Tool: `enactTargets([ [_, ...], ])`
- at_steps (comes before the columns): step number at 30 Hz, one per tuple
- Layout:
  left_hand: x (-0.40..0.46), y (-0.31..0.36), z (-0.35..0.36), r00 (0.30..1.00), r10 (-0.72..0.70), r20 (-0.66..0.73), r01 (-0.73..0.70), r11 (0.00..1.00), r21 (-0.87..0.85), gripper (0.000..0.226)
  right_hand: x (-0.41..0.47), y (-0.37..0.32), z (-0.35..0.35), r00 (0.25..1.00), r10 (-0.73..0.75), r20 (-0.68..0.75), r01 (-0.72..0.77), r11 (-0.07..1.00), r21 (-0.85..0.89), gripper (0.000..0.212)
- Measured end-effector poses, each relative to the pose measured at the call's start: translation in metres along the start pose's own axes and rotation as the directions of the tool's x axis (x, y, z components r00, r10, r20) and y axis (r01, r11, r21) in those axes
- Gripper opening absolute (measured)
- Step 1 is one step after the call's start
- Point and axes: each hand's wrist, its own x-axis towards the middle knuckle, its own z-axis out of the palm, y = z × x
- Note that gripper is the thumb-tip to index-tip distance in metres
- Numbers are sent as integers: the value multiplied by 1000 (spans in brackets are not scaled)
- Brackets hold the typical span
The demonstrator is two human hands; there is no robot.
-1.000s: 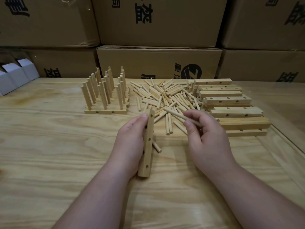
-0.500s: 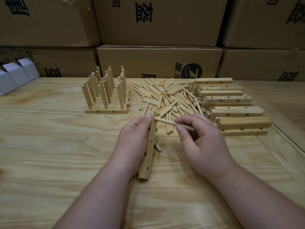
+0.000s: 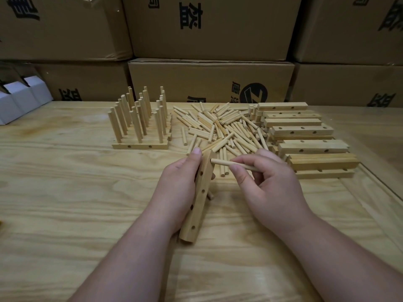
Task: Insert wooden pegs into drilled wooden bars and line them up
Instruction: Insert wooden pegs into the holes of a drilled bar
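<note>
Pointing left, peg (image 3: 231, 165) level, bar (image 3: 199, 198) running away

Two bare forearms entered from the bottom edge. Left hand (image 3: 177, 188) and right hand (image 3: 270, 188) were both ungloved. No sleeves, rings, or wristwear were visible. Fingernails were short and unpainted, clearest on the left index fingertip.

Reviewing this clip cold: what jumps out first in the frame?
Front and centre, the left hand holds a drilled bar on end on the table, while the right hand pinches a peg with its tip at the bar's top end. Behind them a loose pile of pegs lies between finished pegged bars on the left and a stack of empty bars on the right.
</note>
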Motion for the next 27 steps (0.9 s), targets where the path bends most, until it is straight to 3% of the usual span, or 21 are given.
enactTargets([
  [3,0,1,0,1000,-13,-13,14,1000,18,52,0,-2,0,1000,-3,0,3,1000,-3,14],
  [9,3,-2,-2,1000,1,29,-3,997,77,40,-1,-5,-2,1000,9,3,-9,1000,24,12],
  [14,3,-6,-4,998,27,57,-37,984,172,48,0,-8,-2,1000,-7,27,6,999,41,11],
  [21,4,-8,-5,990,68,121,-85,986,141,58,1,-10,-4,998,-60,17,59,996,66,12],
  [27,4,-9,-9,974,93,205,-118,986,117,50,3,-7,-6,997,17,78,-26,993,118,2],
])
